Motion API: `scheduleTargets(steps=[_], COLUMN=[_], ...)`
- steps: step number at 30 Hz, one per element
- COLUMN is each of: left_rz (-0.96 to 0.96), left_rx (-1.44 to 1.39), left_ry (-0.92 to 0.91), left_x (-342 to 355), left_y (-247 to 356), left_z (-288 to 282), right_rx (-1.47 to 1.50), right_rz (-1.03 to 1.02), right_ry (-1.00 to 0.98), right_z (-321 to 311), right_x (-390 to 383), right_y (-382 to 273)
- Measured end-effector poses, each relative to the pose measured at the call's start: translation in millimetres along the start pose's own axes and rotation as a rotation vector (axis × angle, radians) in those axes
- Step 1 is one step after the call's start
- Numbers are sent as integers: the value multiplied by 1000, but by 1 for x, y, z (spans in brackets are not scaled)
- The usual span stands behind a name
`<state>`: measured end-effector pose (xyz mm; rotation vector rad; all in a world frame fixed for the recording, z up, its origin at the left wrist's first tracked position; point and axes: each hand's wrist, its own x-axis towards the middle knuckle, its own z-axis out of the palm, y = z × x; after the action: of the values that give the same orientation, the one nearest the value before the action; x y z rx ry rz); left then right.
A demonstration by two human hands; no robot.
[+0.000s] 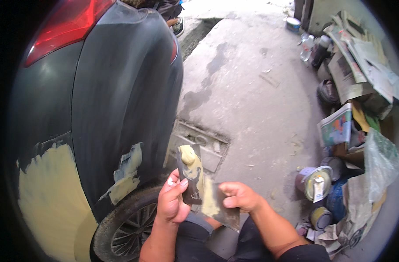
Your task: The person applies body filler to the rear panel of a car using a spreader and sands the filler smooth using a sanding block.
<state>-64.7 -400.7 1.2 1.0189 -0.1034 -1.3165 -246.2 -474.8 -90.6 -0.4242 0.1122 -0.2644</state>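
My left hand (171,198) holds a narrow dark spreader (190,192) upright, with a lump of pale yellow putty (188,155) on its top part. My right hand (239,198) grips a wider metal spreader (225,218), smeared with putty along its left side and close against the other blade. To the left is a dark car body (103,87) with a broad yellow putty patch (51,192) and a smaller smeared patch (125,183) above the wheel (121,231).
Concrete floor (252,87) with a metal drain cover (210,153) lies ahead. Along the right wall are cans (308,183), bottles (306,48), crumpled newspapers (352,74) and a plastic bag (380,161). Another person's foot (177,27) shows beyond the car.
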Motion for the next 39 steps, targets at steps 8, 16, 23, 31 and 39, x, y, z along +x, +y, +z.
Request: scheduleTargets(steps=[8,16,23,31,39], left_rz=[58,502,438,713,179], left_rx=[13,-5,300,1203,509], left_ry=[-202,-247,-411,-517,-458], left_x=[-20,-32,-42,-28,-17], left_y=[-4,-11,-21,-12,6], left_z=[49,66,54,36,24], right_rx=[-89,-571,-673,-796,-1472], right_rz=[-252,-357,-439,-543,-602], right_ry=[393,489,452,311,-106], right_z=[-16,65,77,93,132], right_x=[-19,-62,-50,-53,-63], right_y=[-60,-50,-68,-107,-153])
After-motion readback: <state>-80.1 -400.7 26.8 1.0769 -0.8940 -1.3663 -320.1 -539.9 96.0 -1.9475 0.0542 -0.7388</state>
